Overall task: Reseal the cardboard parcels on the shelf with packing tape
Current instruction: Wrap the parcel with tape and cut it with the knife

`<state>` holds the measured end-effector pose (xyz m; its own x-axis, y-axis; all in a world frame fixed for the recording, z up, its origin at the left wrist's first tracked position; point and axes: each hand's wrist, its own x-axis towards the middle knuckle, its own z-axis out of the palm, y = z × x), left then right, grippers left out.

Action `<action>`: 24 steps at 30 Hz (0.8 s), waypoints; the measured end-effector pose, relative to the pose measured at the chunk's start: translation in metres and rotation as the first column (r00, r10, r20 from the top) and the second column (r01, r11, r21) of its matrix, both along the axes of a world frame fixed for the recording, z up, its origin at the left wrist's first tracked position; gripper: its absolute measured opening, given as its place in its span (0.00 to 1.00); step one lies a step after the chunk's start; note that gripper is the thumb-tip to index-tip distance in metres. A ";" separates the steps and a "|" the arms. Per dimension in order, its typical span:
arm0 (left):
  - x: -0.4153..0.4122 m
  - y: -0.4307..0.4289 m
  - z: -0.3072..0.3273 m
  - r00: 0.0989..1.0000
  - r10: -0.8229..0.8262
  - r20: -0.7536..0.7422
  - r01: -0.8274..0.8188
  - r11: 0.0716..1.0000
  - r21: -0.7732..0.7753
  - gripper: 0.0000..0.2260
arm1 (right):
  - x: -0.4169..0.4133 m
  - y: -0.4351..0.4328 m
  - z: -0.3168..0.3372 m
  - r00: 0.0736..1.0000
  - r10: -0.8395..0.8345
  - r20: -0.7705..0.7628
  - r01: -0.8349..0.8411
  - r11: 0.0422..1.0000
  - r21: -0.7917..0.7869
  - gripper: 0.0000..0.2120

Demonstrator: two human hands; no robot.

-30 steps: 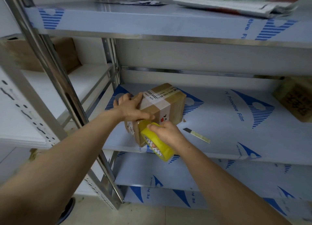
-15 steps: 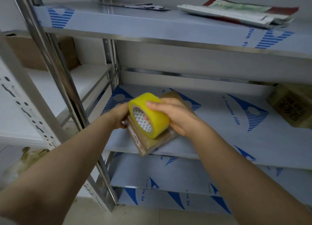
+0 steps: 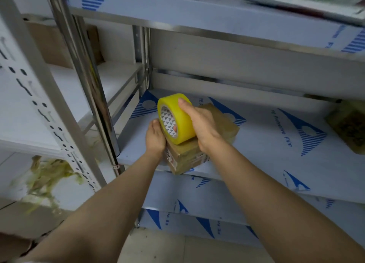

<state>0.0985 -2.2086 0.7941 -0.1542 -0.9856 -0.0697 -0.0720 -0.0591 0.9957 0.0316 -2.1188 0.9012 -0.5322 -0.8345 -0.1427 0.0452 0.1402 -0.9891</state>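
A stack of printed papers (image 3: 302,1) lies flat at the top right, cut off by the frame edge. To the left stands a white slotted upright (image 3: 39,108), with a tangle of yellowish-green scraps (image 3: 45,180) low beside it, blurred. Pale floor tiles (image 3: 167,249) show below

parcel (image 3: 189,156): brown, shelf (image 3: 266,154) front edge | tape roll (image 3: 175,118): yellow, atop

The middle shelf (image 3: 266,144), a metal board under blue-printed protective film, carried a taped cardboard parcel (image 3: 187,157) at its front left, one corner overhanging the edge, and a second brown parcel (image 3: 350,128) far right.
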 end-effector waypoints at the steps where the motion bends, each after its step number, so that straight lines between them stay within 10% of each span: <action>1: 0.000 0.000 0.002 1.000 0.003 0.008 -0.003 1.000 -0.011 0.14 | 0.002 0.005 0.005 0.999 -0.019 -0.027 0.019 1.000 0.006 0.13; 24: 0.000 -0.003 0.001 0.997 -0.025 0.077 0.028 0.999 -0.044 0.16 | 0.003 0.093 -0.078 0.918 0.129 -0.376 0.010 0.938 0.345 0.28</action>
